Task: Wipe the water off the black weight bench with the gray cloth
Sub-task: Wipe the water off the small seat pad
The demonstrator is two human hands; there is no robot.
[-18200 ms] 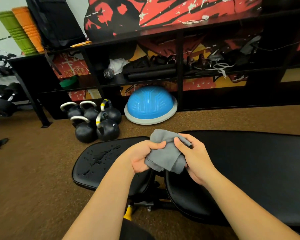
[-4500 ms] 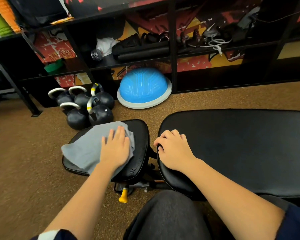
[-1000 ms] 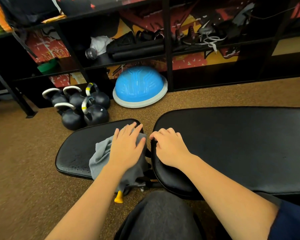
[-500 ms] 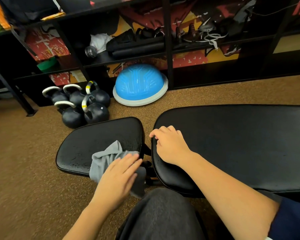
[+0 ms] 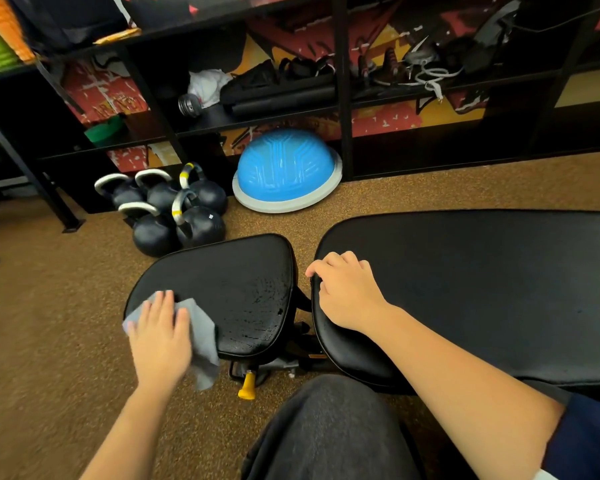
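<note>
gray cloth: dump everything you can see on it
The gray cloth is a plain, soft-looking rag, rumpled rather than folded, with no print visible. It lies on the black weight bench, at the near-left edge of its small seat pad. One corner pokes out to the left of the hand and a flap hangs off the pad's near edge. The left hand presses flat on its middle, fingers straight, hiding much of it. Nothing else touches it. Its edges look slightly blurred.
</note>
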